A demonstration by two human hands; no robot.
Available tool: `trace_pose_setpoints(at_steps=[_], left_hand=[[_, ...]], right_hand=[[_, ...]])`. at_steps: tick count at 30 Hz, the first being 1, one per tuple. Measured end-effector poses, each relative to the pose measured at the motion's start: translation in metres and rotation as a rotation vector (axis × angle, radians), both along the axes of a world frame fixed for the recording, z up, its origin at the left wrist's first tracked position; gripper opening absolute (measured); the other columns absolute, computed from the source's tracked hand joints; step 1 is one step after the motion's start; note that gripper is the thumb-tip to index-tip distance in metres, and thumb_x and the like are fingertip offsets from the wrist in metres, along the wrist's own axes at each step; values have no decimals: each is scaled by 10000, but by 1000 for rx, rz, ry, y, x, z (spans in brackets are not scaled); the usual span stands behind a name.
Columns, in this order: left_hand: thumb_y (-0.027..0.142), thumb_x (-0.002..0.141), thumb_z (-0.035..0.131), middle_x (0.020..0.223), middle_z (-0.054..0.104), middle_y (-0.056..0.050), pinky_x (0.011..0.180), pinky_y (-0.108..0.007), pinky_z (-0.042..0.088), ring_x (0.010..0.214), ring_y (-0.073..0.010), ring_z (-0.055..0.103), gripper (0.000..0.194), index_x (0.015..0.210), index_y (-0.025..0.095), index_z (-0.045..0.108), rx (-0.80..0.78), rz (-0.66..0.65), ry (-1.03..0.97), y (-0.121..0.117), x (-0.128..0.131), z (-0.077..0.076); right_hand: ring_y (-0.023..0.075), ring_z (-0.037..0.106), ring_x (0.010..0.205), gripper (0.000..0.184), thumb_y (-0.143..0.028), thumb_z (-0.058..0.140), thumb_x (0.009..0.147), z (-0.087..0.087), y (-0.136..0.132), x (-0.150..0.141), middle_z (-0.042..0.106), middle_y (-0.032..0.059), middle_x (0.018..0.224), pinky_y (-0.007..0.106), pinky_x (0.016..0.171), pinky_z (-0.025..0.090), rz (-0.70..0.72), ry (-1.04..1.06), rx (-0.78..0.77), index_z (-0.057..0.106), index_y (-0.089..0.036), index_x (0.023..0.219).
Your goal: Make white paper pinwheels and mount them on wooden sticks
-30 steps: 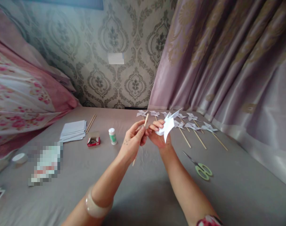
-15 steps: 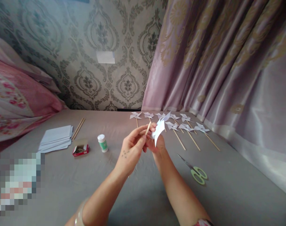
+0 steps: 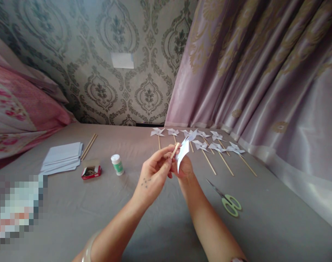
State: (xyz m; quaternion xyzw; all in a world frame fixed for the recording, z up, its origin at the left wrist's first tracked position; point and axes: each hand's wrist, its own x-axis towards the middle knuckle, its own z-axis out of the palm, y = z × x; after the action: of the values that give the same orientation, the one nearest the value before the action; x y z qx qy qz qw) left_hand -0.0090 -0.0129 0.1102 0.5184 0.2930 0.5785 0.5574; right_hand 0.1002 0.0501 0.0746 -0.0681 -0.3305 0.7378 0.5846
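Note:
My left hand is closed on a thin wooden stick, pinched between thumb and fingers with its upper end pointing up and right. Right beside it, my right hand grips a white folded paper pinwheel, seen nearly edge-on. The stick's tip is close against the back of the paper; whether they touch I cannot tell. The right fingers are partly hidden behind the paper and the left hand.
Finished pinwheels on sticks lie at the back right. Green-handled scissors rest at the right. Leftward are a glue bottle, a red box of small metal pieces, a paper stack and loose sticks.
The stick's tip has shifted right, closer to the pinwheel, and leans more. The view has tilted slightly; both hands keep their hold.

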Motion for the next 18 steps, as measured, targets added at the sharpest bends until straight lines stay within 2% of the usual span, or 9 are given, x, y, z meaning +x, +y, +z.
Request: trace_pose_setpoints(at_steps=[8,14,18], left_hand=[[263,801,632,817,629,-24,526,-202,428,626,-95,510,304,1094,181,651,2,-7,-12,0,0,-2],[259,796,642,808,628,-23,540,-206,436,632,-97,522,306,1091,182,653,-2,-20,-31,1,0,-2],[259,788,650,817,633,-27,538,-206,435,623,-94,517,307,1085,179,657,-10,-17,-41,1,1,-1]], right_hand=[[72,454,452,309,-370,777,644,-4,2,1,431,-86,577,153,318,356,7,-46,85,508,-218,645],[80,463,425,303,-356,777,633,-6,3,0,464,-90,556,149,275,310,-51,-19,32,508,-218,655],[75,448,417,298,-333,779,636,-5,3,-1,468,-93,547,155,279,325,-47,-3,10,506,-213,644]])
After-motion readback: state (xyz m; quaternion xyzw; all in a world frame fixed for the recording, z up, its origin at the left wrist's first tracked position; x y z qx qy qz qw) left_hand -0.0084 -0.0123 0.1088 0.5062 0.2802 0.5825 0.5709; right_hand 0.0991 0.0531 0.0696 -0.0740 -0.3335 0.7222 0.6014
